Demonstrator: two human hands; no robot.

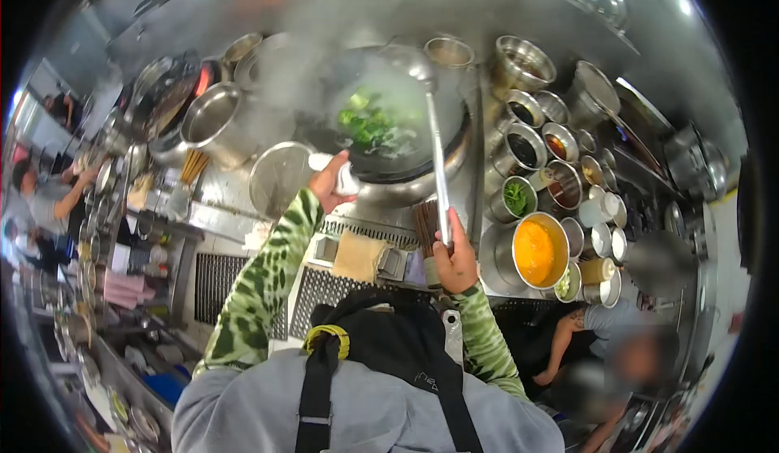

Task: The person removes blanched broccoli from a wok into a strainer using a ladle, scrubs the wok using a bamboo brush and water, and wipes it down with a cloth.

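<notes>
A wok sits on the range in front of me, with bright green leafy vegetables in it and steam rising. My left hand is closed on a folded white cloth at the wok's near left edge. The cloth hides whatever part of the wok lies under it. A long-handled metal ladle is gripped near its lower end by my right hand. Its bowl is over the far right of the wok, partly veiled by steam.
Metal containers of sauces and chopped greens stand on the right, including a pot of orange-yellow liquid. Left of the wok are a round strainer and a tall pot. A person is at lower right; others are far left.
</notes>
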